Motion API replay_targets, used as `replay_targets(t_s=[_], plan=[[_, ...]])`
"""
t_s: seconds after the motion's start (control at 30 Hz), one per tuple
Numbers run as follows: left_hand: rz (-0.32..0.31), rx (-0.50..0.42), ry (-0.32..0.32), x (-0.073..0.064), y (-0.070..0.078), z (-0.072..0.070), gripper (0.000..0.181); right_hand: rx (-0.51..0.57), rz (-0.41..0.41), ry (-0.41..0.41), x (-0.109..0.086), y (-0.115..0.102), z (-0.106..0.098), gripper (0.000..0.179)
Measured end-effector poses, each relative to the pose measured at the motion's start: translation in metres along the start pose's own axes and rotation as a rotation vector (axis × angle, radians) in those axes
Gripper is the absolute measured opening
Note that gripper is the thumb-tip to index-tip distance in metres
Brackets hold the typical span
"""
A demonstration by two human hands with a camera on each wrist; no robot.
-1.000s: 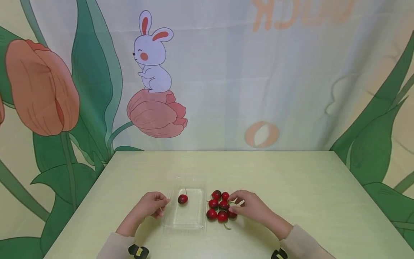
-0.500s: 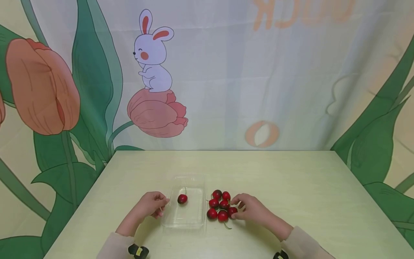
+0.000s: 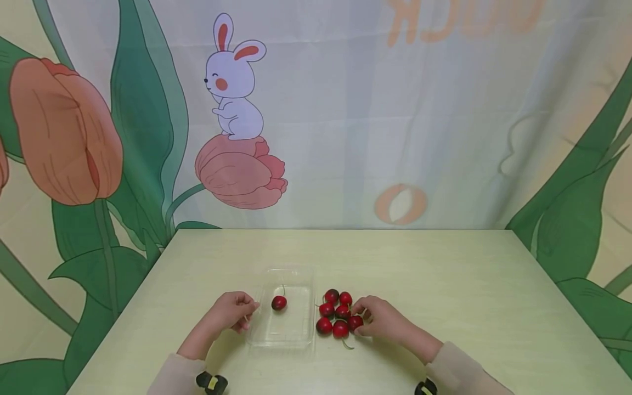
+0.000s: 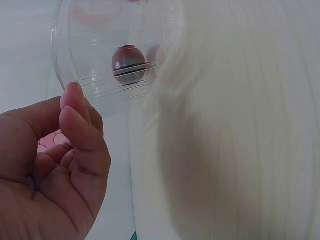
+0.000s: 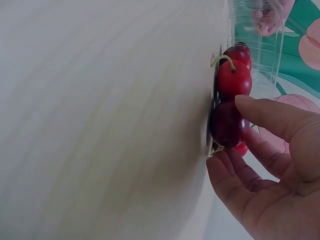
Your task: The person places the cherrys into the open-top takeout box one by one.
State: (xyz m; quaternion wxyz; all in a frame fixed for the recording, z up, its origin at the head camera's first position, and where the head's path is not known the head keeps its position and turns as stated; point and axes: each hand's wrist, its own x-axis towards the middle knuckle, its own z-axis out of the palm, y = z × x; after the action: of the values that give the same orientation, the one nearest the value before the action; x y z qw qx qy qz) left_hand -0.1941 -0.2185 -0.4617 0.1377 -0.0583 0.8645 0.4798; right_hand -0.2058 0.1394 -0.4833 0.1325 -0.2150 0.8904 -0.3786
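My left hand pinches the left rim of a clear plastic container between thumb and fingertips. Inside the container lies a single dark red cherry, its stem pointing away from me. Just right of the container, several red cherries sit close together on the table. At the right end of that cluster, my right hand has its thumb and fingers around a dark cherry. The right wrist view shows the thumb on one side of this cherry and the fingertips low on the other, near the table.
The pale yellow table reaches back to a printed curtain with a rabbit and tulips. A green cherry stem sticks out toward the front of the cluster. Black wrist straps sit over beige sleeves.
My right hand has drawn back slightly to the right, and its fingers have come around the rightmost cherry, which now shows more. The left hand and container stay in place.
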Motion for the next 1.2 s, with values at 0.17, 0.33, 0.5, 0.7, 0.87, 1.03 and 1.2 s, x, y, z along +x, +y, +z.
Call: replay_targets(t_s=[0.17, 0.33, 0.5, 0.7, 0.87, 1.03, 1.2], plan=[[0.011, -0.002, -0.024, 0.0008, -0.001, -0.0016, 0.017, 0.007, -0.008, -0.005, 0.0011, 0.0003, 0.0018, 0.029], [-0.001, 0.004, 0.004, -0.0008, 0.001, 0.0004, 0.017, 0.008, -0.006, -0.011, 0.0011, 0.0004, 0.0025, 0.03], [-0.004, 0.013, 0.017, -0.0002, 0.0009, 0.0018, 0.018, -0.001, -0.013, -0.017, 0.0016, 0.0007, 0.002, 0.029], [-0.003, 0.008, 0.01, 0.0, 0.0001, 0.0016, 0.018, -0.013, -0.006, -0.022, 0.0018, 0.0012, 0.0018, 0.028], [-0.005, -0.001, 0.003, -0.001, 0.001, 0.0015, 0.018, -0.02, -0.001, -0.023, 0.0003, 0.0018, 0.0014, 0.028], [-0.008, 0.004, 0.009, -0.0003, 0.0014, 0.0018, 0.018, -0.009, -0.006, -0.021, -0.002, 0.0009, -0.0009, 0.028], [-0.009, 0.005, 0.011, -0.0004, 0.0024, 0.002, 0.018, -0.012, -0.009, -0.015, -0.0052, -0.0031, -0.0052, 0.028]])
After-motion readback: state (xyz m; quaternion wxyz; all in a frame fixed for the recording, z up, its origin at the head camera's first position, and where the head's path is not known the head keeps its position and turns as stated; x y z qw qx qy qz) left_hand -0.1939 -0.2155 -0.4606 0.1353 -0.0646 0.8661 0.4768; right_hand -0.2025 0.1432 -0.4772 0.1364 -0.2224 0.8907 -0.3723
